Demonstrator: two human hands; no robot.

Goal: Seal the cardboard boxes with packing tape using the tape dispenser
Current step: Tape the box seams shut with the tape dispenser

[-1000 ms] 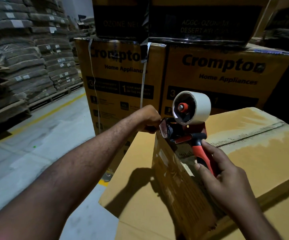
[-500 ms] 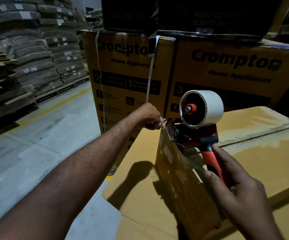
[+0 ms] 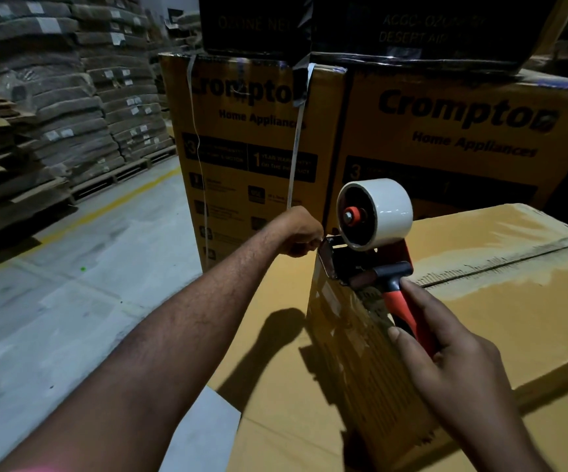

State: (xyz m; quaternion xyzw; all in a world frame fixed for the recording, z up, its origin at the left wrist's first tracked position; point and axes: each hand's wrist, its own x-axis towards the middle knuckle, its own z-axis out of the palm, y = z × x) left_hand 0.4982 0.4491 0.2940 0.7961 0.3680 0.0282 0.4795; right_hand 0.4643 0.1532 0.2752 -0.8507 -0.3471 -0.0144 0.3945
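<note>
**Grip.** R hand [image 3: 452, 366] is closed round the red handle of the tape dispenser [image 3: 371, 264], fingers wrapped, hold looks firm. L hand [image 3: 301, 233] has its fingers curled tight and touches the dispenser mouth. It is prob. pinching the tape's free end, but the film is clear and the light poor, so I cannot tell what it holds.

**Pos. of work.** Dispenser sits at the near-left top edge of the cardboard box [image 3: 521, 311], mouth facing left, tape roll [image 3: 378, 212] uppermost.

**Key relation.** Top seam [image 3: 500, 264] begins just beside the dispenser. Its long axis runs away to the right and far side across the box top. The seam therefore lies on the handle side of the grip, opp. to the mouth. R hand is nearer the seam; L hand is off the edge to the left, beyond the box's side face.

**Judgement.** A strip looks to be at its start. Next move needs the free end stuck over the edge, then the dispenser drawn along the seam axis by R hand. Risk: drift off the seam line.

**Surroundings.** Printed cartons [image 3: 258, 148] are stacked behind w/ a white strap [image 3: 296, 137]. Sacks on pallets [image 3: 71, 107] stand far left on the concrete floor [image 3: 54, 301].
</note>
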